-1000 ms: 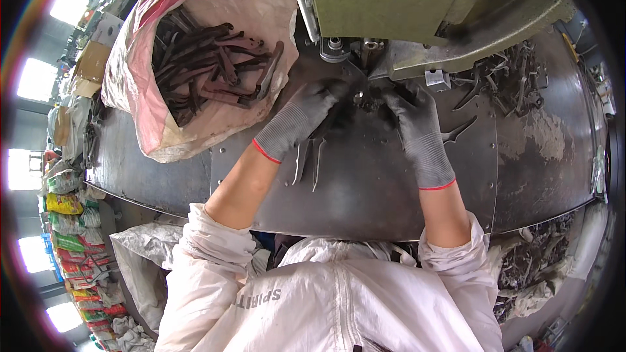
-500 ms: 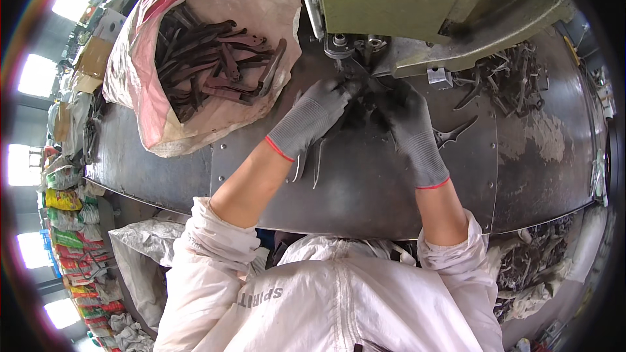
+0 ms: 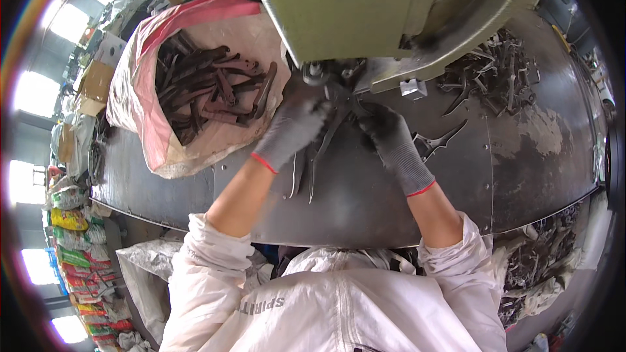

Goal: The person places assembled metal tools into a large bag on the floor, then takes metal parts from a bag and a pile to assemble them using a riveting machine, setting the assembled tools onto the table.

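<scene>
One tabletop (image 3: 365, 212) lies beneath two gloved hands (image 3: 297, 124) (image 3: 386, 132).

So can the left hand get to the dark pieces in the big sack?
Probably yes: the left hand is close to the sack, its mouth is wide open, and the dark pieces lie uncovered inside; only the sack's edge seems in the way.

Stacked sacks (image 3: 83, 267), cardboard box (image 3: 96, 86), bright windows (image 3: 37, 100)
</scene>
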`<state>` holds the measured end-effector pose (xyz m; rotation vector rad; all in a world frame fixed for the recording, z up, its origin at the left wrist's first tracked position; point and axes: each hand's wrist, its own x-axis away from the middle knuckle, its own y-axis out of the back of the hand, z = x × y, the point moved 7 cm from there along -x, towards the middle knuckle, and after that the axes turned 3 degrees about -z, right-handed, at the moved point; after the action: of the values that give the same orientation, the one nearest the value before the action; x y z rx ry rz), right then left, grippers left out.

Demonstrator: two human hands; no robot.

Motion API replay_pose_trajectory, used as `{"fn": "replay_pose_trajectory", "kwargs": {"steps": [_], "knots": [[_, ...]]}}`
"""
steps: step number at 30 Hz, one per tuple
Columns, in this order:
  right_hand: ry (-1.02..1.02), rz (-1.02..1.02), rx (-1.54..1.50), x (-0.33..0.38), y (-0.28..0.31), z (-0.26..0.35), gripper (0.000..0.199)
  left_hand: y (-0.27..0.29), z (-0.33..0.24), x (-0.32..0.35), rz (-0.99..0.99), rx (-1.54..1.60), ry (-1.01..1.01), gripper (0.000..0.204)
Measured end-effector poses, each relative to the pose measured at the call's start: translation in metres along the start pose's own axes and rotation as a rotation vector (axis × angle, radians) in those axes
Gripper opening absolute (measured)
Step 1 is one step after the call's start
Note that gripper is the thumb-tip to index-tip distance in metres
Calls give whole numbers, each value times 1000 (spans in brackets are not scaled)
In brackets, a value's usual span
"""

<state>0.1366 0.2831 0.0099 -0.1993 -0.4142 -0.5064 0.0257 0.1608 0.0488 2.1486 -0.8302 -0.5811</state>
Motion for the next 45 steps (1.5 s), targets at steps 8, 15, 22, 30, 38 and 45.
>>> {"fn": "replay_pose_trajectory", "kwargs": {"steps": [8,15,22,30,38,45], "knots": [[27,7,-142,0,1,-11,39,58,97,-19,195,-802,433,38],[155,4,-32,17,-5,18,38,71,108,-9,0,-395,393,37],[43,4,90,13,8,-6,39,62,67,23,11,1024,641,37],[6,-10,4,17,3,-14,39,58,-6,58,334,713,305,44],[585,122,316,44,6,23,32,-15,-67,57,568,960,280,42],[931,-27,1542,75,106,40,37,-12,34,68,265,805,582,39]]}}
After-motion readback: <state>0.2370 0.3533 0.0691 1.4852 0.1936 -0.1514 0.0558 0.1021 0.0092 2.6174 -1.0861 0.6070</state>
